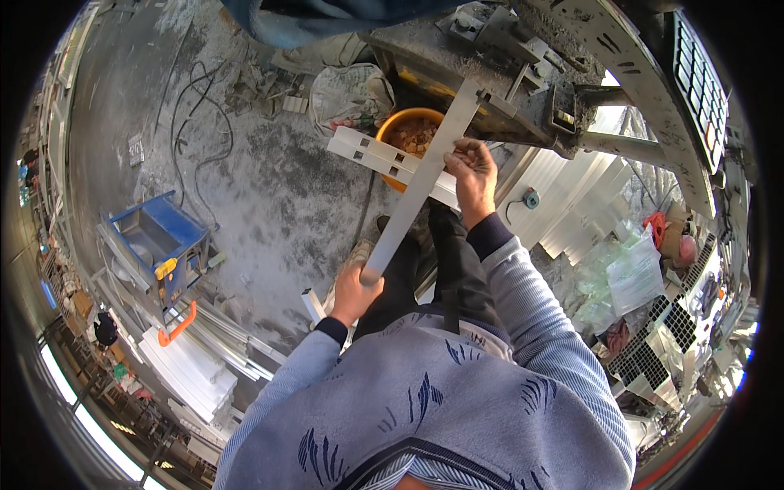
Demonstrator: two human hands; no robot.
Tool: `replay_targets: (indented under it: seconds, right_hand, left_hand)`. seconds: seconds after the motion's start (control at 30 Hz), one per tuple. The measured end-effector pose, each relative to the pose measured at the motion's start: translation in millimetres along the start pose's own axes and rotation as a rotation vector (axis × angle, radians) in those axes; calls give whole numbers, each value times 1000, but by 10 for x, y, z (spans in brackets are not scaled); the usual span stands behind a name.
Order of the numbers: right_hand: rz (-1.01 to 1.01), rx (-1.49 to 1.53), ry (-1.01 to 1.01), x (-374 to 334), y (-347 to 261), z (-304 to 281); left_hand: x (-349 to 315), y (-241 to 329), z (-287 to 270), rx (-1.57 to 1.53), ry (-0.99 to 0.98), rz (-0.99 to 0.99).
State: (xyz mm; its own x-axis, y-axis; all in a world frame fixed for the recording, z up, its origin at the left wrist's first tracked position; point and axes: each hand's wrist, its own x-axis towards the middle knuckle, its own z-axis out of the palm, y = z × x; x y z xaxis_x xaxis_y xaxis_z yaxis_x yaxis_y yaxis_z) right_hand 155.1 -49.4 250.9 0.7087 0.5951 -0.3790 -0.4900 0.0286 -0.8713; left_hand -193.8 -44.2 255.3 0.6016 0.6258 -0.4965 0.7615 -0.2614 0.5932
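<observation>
A long flat silver metal bar (416,192) slants from my lap up to the machine (465,57), its far end at the machine's edge. My left hand (357,292) is closed around the bar's near end. Farther up, my right hand (474,175) pinches the bar's right edge between thumb and fingers. Crossing beneath it is a second metal bar (371,152) with square holes cut in it; what supports that one is hidden. Below both, an orange bucket (382,135) holds many small brownish pieces.
A blue tool cart (159,224) stands on the left, with long metal profiles (184,367) below it. Stacked metal strips (572,196) and a tape measure (531,198) lie at right, near clear plastic bags (625,278). A black cable (196,139) loops over the floor.
</observation>
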Motion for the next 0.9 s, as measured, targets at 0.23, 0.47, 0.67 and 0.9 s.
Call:
replay_targets:
  seconds: [0.23,0.47,0.67,0.9]
  right_hand:
    - [-50,-21,70,-40,-100,2]
    - [-127,-139,9,242,-343,-59]
    - [-35,-340,-56,424,-473,-93]
    - [-187,-452,36,332,-439,6]
  left_hand:
    - [-407,49,-67,-95,-16,-175]
    - [-188,196,64,-79,63,-132]
    - [4,254,32,-125,112,-103]
    - [-145,419,-165,-52,106,-115]
